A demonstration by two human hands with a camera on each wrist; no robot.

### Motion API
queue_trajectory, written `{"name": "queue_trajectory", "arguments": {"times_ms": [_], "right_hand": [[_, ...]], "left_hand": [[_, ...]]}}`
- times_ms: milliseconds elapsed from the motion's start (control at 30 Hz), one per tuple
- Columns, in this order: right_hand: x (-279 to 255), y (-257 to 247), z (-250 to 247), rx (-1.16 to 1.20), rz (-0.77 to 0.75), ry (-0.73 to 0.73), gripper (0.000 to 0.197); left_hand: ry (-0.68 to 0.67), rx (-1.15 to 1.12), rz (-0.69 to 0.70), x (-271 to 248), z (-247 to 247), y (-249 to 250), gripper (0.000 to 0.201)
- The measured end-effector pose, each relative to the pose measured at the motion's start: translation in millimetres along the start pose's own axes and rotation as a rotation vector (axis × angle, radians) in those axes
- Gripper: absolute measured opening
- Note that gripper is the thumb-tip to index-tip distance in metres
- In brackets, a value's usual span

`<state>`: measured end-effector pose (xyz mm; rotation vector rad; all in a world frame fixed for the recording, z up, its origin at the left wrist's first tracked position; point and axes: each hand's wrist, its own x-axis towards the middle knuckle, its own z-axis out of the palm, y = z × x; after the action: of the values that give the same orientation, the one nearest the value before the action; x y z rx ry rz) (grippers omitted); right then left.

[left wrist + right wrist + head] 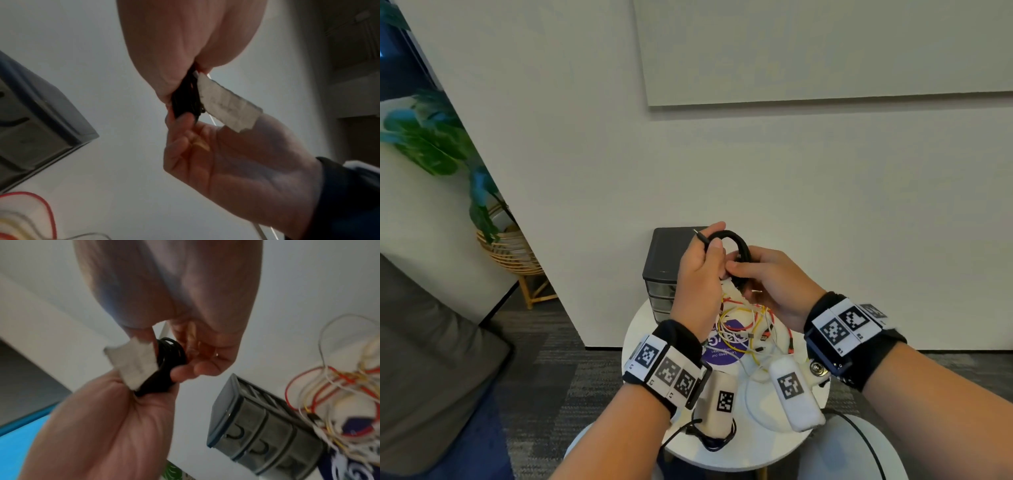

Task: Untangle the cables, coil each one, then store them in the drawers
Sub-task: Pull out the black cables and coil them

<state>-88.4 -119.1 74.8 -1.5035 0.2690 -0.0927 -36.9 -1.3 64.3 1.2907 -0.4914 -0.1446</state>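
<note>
Head view shows both my hands raised above the small round table, holding a coiled black cable between them. My left hand curls around the coil's left side, thumb pinning the plug end. My right hand pinches the bottom of the coil beside a white paper tag. A tangle of red, yellow and white cables lies on the table, next to the grey drawers.

Only fragments, seen upside down, can be read on the purple sticker on the table: "keep our".
</note>
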Motion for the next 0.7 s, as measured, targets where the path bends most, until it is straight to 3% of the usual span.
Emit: {"name": "queue_trajectory", "arguments": {"times_ms": [133,233,333,400,500,700], "right_hand": [[2,9,2,0.167,0.082,0.082,0.013],[2,19,5,0.123,0.119,0.114,0.013],[-2,26,5,0.048,0.116,0.004,0.012],[-5,32,-1,0.085,0.174,-0.106,0.022],[-6,45,-8,0.157,0.243,-0.221,0.021],[-11,72,-2,-0.429,-0.086,-0.204,0.005]], "left_hand": [[-0.080,0.091,-0.072,-10,-3,-8,0.032],[-0.091,0.219,-0.073,-18,-7,-15,0.031],[-0.022,0.222,-0.095,-21,-16,-24,0.031],[0.036,0.134,-0.158,-22,-25,-26,0.032],[0.097,0.009,-0.265,-23,-37,-28,0.032],[0.087,-0.155,-0.358,-31,-46,-30,0.031]]}}
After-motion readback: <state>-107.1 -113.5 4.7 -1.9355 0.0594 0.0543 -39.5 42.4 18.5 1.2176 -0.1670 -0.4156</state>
